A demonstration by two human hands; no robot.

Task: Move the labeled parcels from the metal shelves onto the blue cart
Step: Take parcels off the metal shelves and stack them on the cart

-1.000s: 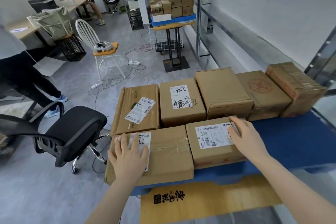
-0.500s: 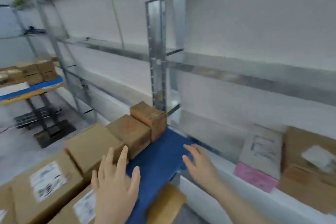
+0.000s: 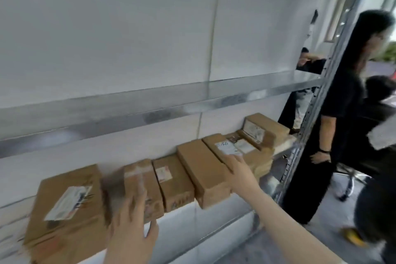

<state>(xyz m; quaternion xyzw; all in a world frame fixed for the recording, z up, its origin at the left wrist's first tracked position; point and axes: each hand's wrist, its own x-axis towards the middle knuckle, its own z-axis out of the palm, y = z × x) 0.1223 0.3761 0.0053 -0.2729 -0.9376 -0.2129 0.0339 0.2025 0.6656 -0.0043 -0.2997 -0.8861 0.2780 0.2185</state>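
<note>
- We are facing the metal shelves (image 3: 150,113), and a row of brown parcels lies along the lower level, against the white wall (image 3: 107,28).
- Far left is the big parcel (image 3: 66,206), lying flat with a white label skewed across its top.
- Here is our left hand (image 3: 130,231), raised low in front of the row. The back of the hand faces us and the fingers are straight and spread, holding nothing.
- It is blurred, so we cannot tell whether the fingertips touch the box behind it.
- That box is the taped parcel (image 3: 139,184), just beside the big one, with a clear strip of tape across its top.
- Next comes the small parcel (image 3: 173,180) with a little label on it, pressed up against the taped one.
- Then the plain parcel (image 3: 203,169), long and bare on top, its near end sticking out past the shelf edge.
- Our right arm is stretched forward and up from the lower right, bare to the wrist.
- The right hand (image 3: 240,174) lies over the seam between the plain parcel and the labeled parcel (image 3: 227,148). The fingers are extended, not curled round anything, and the fingertips are at the near edge of the white label.
- Beyond it the far stack (image 3: 263,130) has more boxes piled up, the top one tilted.
- On the right is the shelf's upright post (image 3: 321,103), and past it a person in black (image 3: 342,113) stands side-on.
</note>
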